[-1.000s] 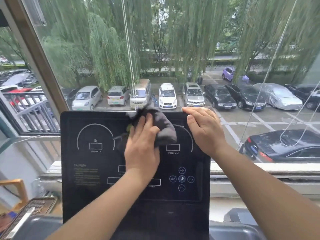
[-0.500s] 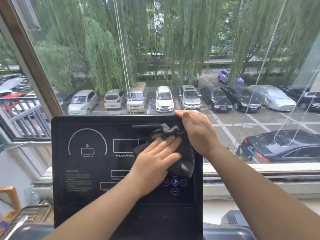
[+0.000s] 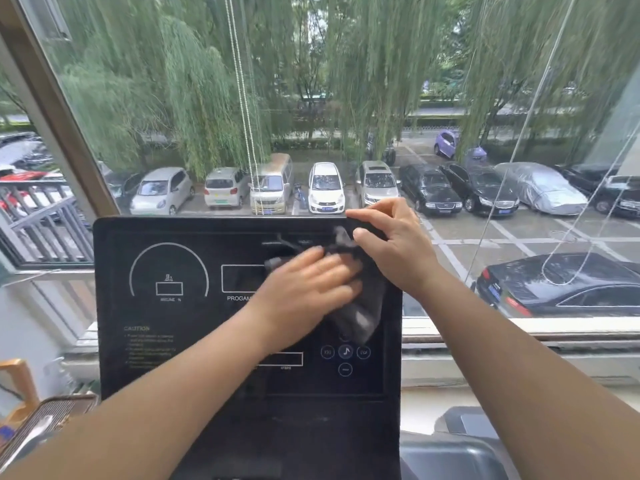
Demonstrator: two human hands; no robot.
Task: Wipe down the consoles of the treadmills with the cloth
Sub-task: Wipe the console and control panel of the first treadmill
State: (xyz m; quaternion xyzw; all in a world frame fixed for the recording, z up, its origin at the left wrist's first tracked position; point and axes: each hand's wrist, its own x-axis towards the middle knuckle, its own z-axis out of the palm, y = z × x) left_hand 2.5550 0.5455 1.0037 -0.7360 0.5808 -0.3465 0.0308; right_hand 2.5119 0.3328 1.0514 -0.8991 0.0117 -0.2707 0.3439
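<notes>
- A wide window [image 3: 381, 64] fills the far side. Through it, willow trees hang down over a row of parked cars [image 3: 325, 187]. A bead cord [image 3: 242, 98] hangs against the glass, left of centre.
- The treadmill console [image 3: 114, 306], a flat black panel with white markings, stands upright in the near middle.
- The right hand [image 3: 394, 244] grasps the console's far right corner. Its fingers are hooked over the top edge and its thumb lies on the front face, just beside the upper end of the cloth.
- The left hand [image 3: 304, 292] lies flat on the cloth with fingers stretched out and pointing right. It presses rather than clenches, and it shows blurred.
- The cloth [image 3: 360, 317], dark grey and crumpled, sits against the right half of the panel, mostly under the left hand. One fold hangs below the fingers and another pokes up toward the right thumb.
- A cluster of round buttons [image 3: 345, 351], one with a music note, sits uncovered just below the hanging fold.
</notes>
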